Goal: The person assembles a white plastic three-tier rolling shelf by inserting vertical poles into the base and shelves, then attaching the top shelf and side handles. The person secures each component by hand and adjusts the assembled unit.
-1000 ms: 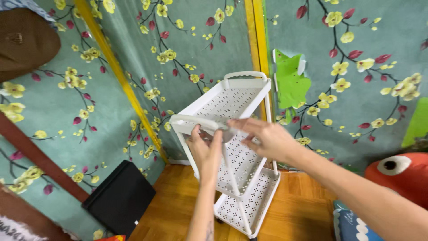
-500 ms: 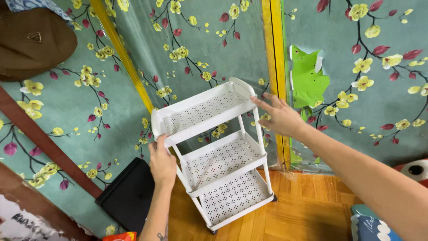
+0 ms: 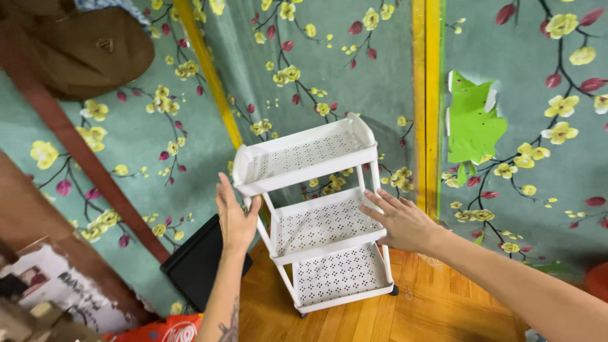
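A white three-tier plastic cart (image 3: 316, 209) with perforated shelves stands on small wheels in the corner against the floral wall. My left hand (image 3: 235, 215) is open with fingers spread, just beside the left end of the top shelf. My right hand (image 3: 400, 220) is open too, palm toward the right edge of the middle shelf, fingertips at or very near it. Neither hand grips anything. All three shelves hold nothing.
A black flat case (image 3: 206, 259) leans on the wall left of the cart. A brown bag (image 3: 88, 47) hangs at the top left. The floor (image 3: 443, 310) is wooden boards. A red-orange packet (image 3: 171, 329) lies at the bottom left. Torn green patch (image 3: 472, 120) on the right wall.
The cart has been turned and set nearer the corner. My left hand has let go of the top shelf's end. My right hand dropped from the top shelf to the middle one.
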